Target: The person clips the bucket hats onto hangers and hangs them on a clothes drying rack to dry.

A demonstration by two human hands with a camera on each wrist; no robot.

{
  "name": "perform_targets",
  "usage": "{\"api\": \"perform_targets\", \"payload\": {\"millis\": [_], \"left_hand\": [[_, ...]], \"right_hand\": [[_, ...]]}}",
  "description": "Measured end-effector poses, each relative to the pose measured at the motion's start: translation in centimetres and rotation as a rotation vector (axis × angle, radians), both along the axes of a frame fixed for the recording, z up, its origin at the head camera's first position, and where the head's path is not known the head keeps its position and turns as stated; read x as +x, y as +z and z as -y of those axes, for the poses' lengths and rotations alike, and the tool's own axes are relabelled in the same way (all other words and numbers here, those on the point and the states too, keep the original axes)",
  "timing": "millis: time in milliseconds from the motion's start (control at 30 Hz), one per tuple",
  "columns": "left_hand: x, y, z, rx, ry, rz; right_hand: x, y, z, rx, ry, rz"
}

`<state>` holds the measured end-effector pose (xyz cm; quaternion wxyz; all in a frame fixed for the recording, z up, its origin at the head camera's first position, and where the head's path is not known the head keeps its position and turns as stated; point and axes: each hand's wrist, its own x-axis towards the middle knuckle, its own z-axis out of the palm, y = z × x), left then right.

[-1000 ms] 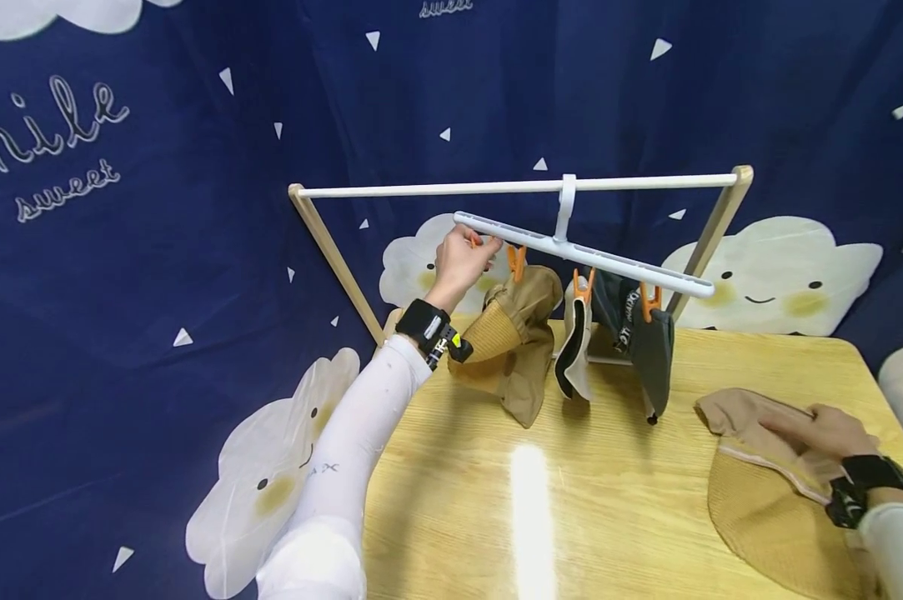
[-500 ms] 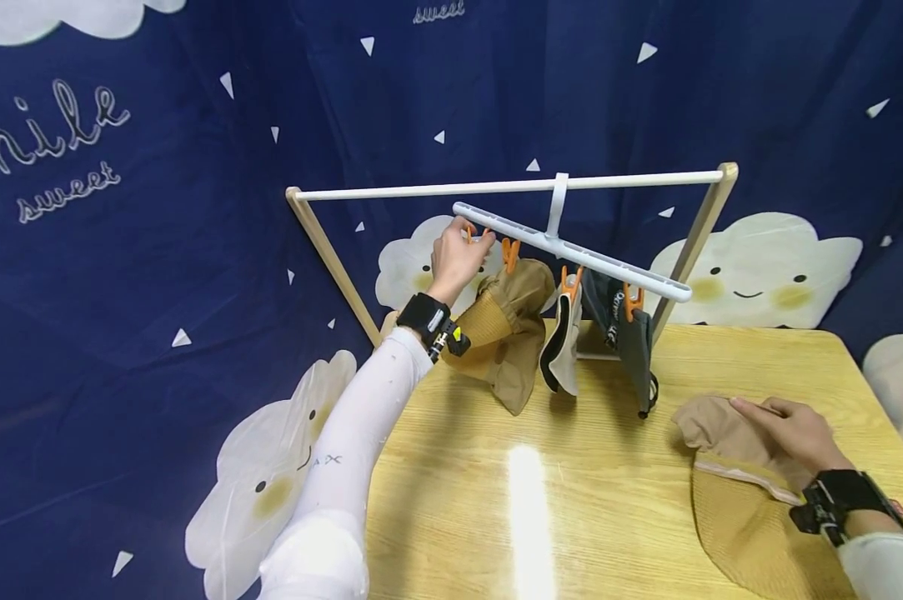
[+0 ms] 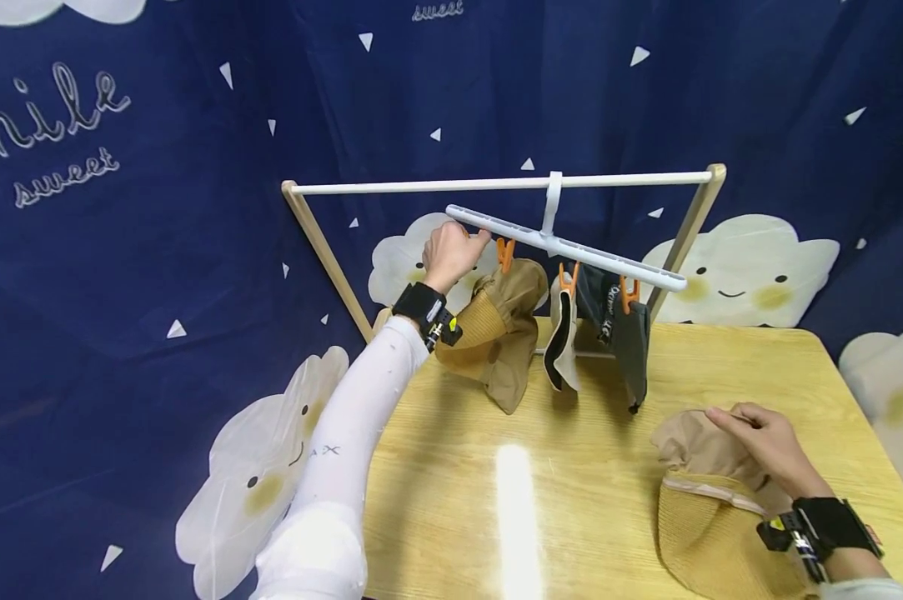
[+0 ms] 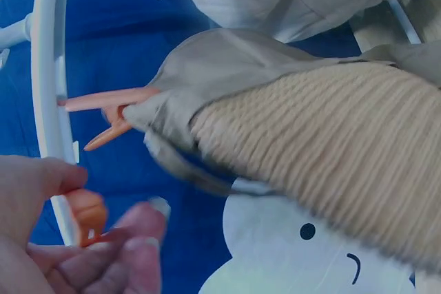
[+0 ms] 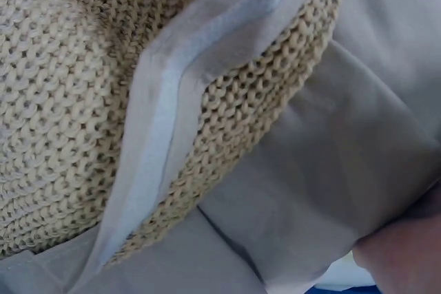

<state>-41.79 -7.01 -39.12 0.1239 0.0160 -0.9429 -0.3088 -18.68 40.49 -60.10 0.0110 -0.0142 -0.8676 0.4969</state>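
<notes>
My left hand (image 3: 451, 254) is at the left end of the white hanger (image 3: 564, 246). Between its thumb and fingers it pinches an orange clothespin (image 4: 88, 213), seen in the left wrist view. A tan hat (image 3: 706, 508) hangs from my right hand (image 3: 770, 446), gripped by its fabric edge over the right of the table. Its coarse knit part (image 5: 62, 122) and pale inner band (image 5: 162, 108) fill the right wrist view. Beside my left hand, a similar tan hat (image 3: 514, 333) hangs from another orange clothespin (image 3: 505, 254).
A rack with a white rail (image 3: 421, 187) and wooden legs carries the hanger, which tilts down to the right. Further along hang a beige-and-black cloth piece (image 3: 564, 342) and a dark grey one (image 3: 631, 350), both clipped. Beneath lies a wooden table (image 3: 443, 500); a blue curtain (image 3: 196, 167) stands behind.
My right hand has moved left with the tan hat, bringing it nearer the hanging pieces. My left hand stays at the hanger's end, and its clothespin is now hidden in the head view.
</notes>
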Motion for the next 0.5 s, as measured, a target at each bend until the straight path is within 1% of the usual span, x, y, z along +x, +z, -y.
{"api": "perform_targets", "payload": {"millis": [67,133,233,300,367,433,500], "left_hand": [[0.2,0.4,0.0,-0.041,-0.013,0.057],[0.3,0.8,0.1,-0.091,-0.037,0.113],[0.5,1.8,0.2,-0.173,-0.087,0.173],[0.7,2.3,0.2,-0.209,-0.141,0.187],[1.0,2.8,0.3,-0.222,-0.186,0.184],[1.3,3.0,0.5,-0.219,-0.223,0.172],[1.5,3.0,0.7,-0.198,-0.242,0.155]], "right_hand": [[0.4,0.3,0.9,-0.033,0.005,-0.028],[0.7,0.5,1.9,-0.043,0.018,-0.065],[1.2,0.7,3.4,-0.060,0.029,-0.103],[1.7,0.6,4.4,-0.062,0.037,-0.116],[2.2,0.3,5.4,-0.079,0.037,-0.119],[2.5,0.2,6.3,-0.096,0.040,-0.124],[2.6,0.1,7.2,-0.119,0.049,-0.139]]}}
